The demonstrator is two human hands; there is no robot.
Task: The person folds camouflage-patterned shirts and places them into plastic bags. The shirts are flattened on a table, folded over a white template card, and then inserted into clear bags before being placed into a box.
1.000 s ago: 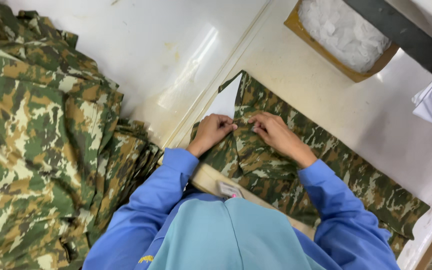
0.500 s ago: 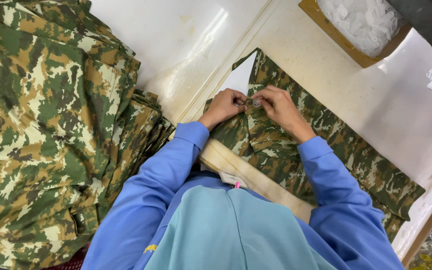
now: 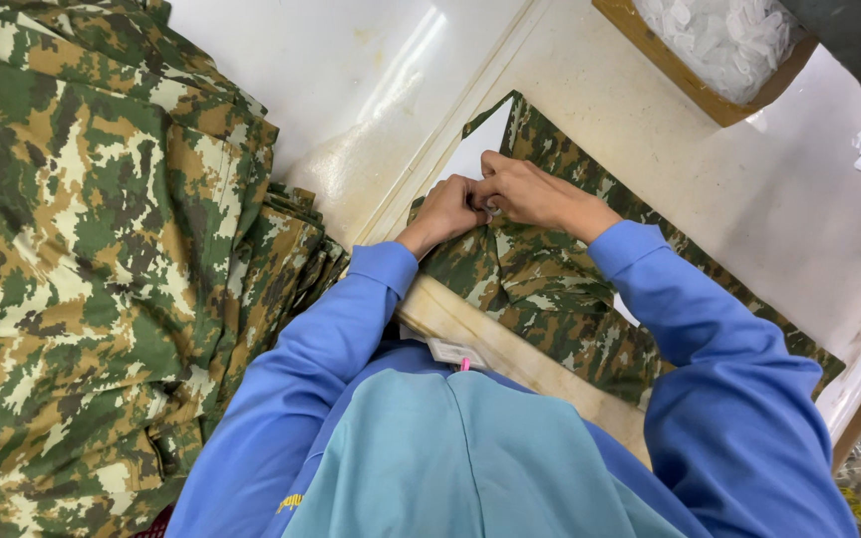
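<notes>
Both hands, left (image 3: 447,211) and right (image 3: 530,191), pinch fingers together on a small spot of the camouflage garment (image 3: 550,289) lying flat on the tabletop (image 3: 779,209); keeping the cloth taut and flat should help.

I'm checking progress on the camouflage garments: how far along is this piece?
Done: a big pile of camouflage garments lies to the person's left. In hand: left hand and right hand meet, pinching one spot on the flat camouflage garment; what they pinch is hidden. Left: cannot tell.
</notes>
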